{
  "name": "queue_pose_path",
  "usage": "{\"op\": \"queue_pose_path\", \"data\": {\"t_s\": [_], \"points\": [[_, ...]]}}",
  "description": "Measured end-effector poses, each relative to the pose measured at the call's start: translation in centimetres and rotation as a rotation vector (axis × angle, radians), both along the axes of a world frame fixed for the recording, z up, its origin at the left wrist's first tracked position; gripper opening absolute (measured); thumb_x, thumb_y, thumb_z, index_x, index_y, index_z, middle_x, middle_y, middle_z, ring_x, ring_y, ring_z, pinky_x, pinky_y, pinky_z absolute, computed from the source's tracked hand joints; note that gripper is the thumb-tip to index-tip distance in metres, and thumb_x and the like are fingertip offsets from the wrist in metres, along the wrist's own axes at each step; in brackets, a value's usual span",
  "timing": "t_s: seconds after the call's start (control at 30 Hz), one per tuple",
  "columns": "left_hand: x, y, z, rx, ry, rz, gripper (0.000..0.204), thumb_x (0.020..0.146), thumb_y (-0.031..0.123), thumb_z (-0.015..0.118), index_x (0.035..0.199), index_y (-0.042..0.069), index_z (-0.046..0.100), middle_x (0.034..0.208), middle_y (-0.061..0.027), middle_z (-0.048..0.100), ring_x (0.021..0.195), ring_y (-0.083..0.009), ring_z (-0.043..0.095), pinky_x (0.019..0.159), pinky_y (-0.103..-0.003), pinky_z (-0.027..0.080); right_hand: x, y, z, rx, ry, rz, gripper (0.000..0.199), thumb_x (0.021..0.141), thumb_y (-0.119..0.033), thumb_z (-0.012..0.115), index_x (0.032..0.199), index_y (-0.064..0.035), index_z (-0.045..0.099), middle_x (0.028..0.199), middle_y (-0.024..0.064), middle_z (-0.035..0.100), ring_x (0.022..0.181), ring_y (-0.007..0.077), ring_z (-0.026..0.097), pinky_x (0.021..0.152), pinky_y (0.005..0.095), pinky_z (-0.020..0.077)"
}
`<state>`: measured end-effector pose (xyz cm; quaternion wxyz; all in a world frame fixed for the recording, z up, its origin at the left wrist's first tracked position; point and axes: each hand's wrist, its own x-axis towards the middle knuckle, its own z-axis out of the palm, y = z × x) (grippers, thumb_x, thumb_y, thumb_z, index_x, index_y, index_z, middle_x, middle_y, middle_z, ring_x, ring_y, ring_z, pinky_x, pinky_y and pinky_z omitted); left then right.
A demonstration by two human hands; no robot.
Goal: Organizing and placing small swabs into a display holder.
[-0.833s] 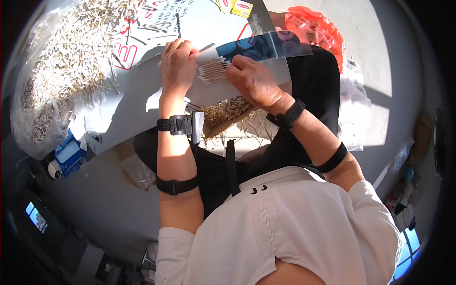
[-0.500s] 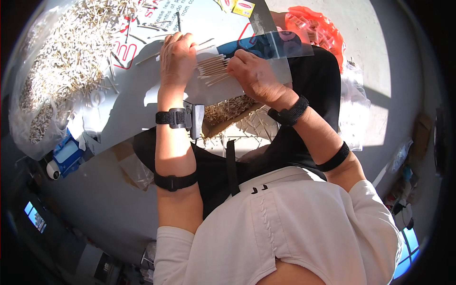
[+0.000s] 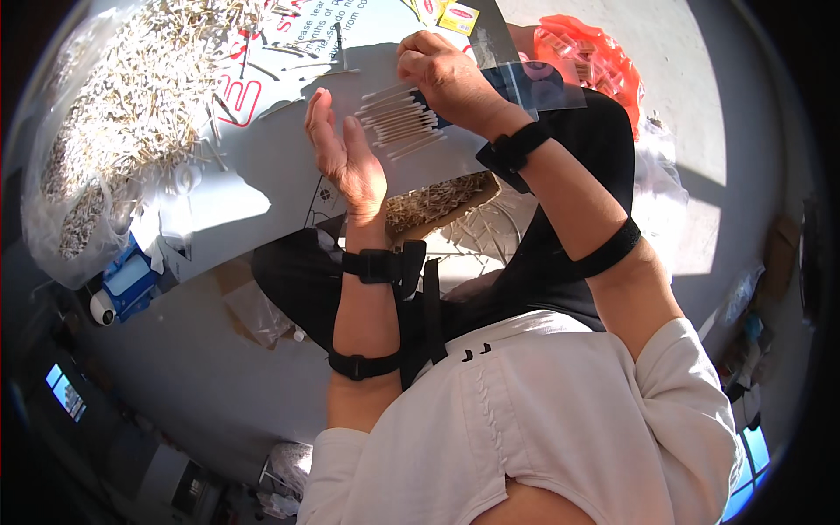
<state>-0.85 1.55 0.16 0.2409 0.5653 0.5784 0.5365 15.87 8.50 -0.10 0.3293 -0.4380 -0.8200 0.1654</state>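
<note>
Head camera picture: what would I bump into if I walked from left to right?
Big heap of cotton swabs, left hand, row of laid-out cotton swabs, right hand, orange-red plastic bag.

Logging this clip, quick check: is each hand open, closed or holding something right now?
Left hand: open, thumb apart from the fingers, beside the row of cotton swabs.
Right hand: fingers curled; whether it holds anything cannot be told.

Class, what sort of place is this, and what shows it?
Probably a makeshift workshop, judging by the heap of cotton swabs, the cardboard box of thin sticks and the orange-red bag of small packs.
</note>
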Motion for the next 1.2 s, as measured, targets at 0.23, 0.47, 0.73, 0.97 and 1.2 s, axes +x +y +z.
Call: {"op": "queue_pose_path", "data": {"t_s": [0.23, 0.47, 0.73, 0.97, 1.2], "points": [[2.5, 1.4, 0.2, -0.056, -0.344, -0.032, 0.045, 0.102, 0.017, 0.042, 0.140, -0.008, 0.038, 0.142, -0.0226, 0.044, 0.132, -0.0276, 0.043, 0.113, -0.040, 0.031, -2.1, -3.5, -0.2, -0.258, 0.727, -0.170, 0.023, 0.098, -0.002, 0.050, 0.118, -0.0008, 0.061, 0.130, 0.0109, 0.058, 0.118, 0.0201, 0.056, 0.100, 0.0282, 0.0437], [2.9, 1.1, 0.1, -0.087, -0.498, -0.042, 0.050, 0.101, 0.020, 0.045, 0.143, -0.005, 0.035, 0.144, -0.0215, 0.041, 0.134, -0.0263, 0.039, 0.113, -0.039, 0.030, -3.6, -5.2, -0.2, -0.329, 0.908, -0.292, 0.025, 0.099, -0.001, 0.047, 0.121, 0.0030, 0.059, 0.132, 0.0107, 0.056, 0.121, 0.0181, 0.053, 0.104, 0.0275, 0.0402], [-0.5, -0.2, 2.0, -0.092, 0.482, -0.313, 0.080, 0.074, 0.030, 0.079, 0.141, 0.008, 0.042, 0.148, -0.0145, 0.039, 0.138, -0.0325, 0.036, 0.115, -0.043, 0.026, 0.0, -5.2, -0.5, -0.466, 1.097, -0.315, 0.028, 0.101, -0.004, 0.046, 0.124, 0.0053, 0.058, 0.124, 0.0115, 0.061, 0.118, 0.0185, 0.057, 0.105, 0.0294, 0.0442], [-0.2, 0.2, 1.3, -0.104, 0.668, -0.384, 0.079, 0.073, 0.020, 0.080, 0.140, 0.006, 0.042, 0.144, -0.0146, 0.042, 0.135, -0.0337, 0.039, 0.113, -0.044, 0.030, -0.8, -6.1, 0.2, -0.464, 1.085, -0.341, 0.028, 0.101, -0.005, 0.047, 0.125, 0.0049, 0.058, 0.129, 0.0122, 0.058, 0.120, 0.0184, 0.056, 0.106, 0.0289, 0.0436], [2.5, 0.6, -0.4, -0.096, -0.288, -0.078, 0.063, 0.101, 0.037, 0.047, 0.145, -0.006, 0.031, 0.147, -0.0228, 0.035, 0.140, -0.0320, 0.032, 0.115, -0.041, 0.025, -2.4, -4.9, -0.7, -0.390, 1.025, -0.323, 0.031, 0.102, -0.010, 0.046, 0.128, 0.0035, 0.056, 0.132, 0.0112, 0.056, 0.121, 0.0171, 0.054, 0.106, 0.0273, 0.0411]]}}
